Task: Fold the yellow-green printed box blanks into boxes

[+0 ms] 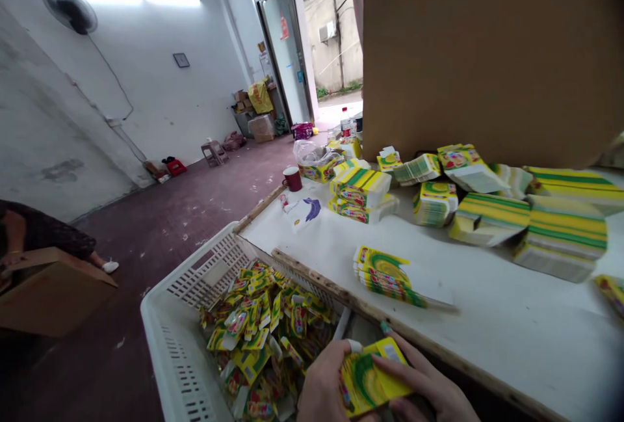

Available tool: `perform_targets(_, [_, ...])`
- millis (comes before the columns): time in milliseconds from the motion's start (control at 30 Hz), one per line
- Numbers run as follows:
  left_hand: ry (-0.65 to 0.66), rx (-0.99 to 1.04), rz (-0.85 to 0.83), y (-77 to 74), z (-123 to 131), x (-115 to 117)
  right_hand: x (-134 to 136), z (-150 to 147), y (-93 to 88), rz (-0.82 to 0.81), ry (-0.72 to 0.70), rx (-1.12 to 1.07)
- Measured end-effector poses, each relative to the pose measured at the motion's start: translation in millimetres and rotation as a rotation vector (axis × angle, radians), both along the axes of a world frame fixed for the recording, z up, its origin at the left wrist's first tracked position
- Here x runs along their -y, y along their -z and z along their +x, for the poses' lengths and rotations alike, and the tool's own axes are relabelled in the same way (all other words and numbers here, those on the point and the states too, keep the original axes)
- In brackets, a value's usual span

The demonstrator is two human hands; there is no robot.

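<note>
**Two-handed hold beside the tabletop (511, 334)**

A large sheet of brown cardboard (487, 58) stood upright along the tabletop's far side, perhaps serving as a backstop for the stacks of flat cartons (568, 230) crowded in front of it. The white plastic basket (163, 318) sat hard by the wooden edge, likely so that my reach to it was short; loose folded cartons (256, 337) lay jumbled inside, as if their order did not matter. Nearer me on the tabletop, a fanned batch of cartons (385, 276) lay spread, probably to make each easy to pick up.

My left hand (322, 380) and right hand (431, 380) were both narrowed around a yellow-green carton (373, 376), just beside the basket's near end. I seemed to brace it from the left, palm turned inward, while my right fingers (397, 373) lay bent across its printed face, perhaps pressing it. Whether it was one carton or several, I couldn't tell.
</note>
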State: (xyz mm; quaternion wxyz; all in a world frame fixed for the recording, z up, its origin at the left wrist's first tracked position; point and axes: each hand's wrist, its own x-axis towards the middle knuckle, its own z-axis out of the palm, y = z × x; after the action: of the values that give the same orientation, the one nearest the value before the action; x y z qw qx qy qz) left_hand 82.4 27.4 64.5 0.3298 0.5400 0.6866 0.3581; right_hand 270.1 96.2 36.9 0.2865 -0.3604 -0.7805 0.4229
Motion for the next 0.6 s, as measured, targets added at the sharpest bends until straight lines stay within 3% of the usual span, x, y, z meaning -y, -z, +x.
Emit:
perform_targets(200, [0.137, 0.160, -0.066, -10.0, -2, 11, -4, 12, -15.5, -0.214, -0.245, 0.079])
perform_targets(333, [0.090, 0.033, 0.033, -8.8, 5, 10, 1, -2, -21.3, -0.272, -0.075, -0.102])
perform_targets(433, [0.098, -0.005, 0.039, -1.2, 4, 9, 8, -14, -18.2, -0.260, -0.072, -0.123])
perform_targets(533, [0.040, -0.098, 0.031, 10.8, -18, 13, -4, -18, -20.0, -0.137, -0.041, -0.066])
perform_targets(600, [-0.135, -0.338, 0.146, 19.2, -44, 17, -26, -19, -24.3, -0.039, 0.116, -0.014])
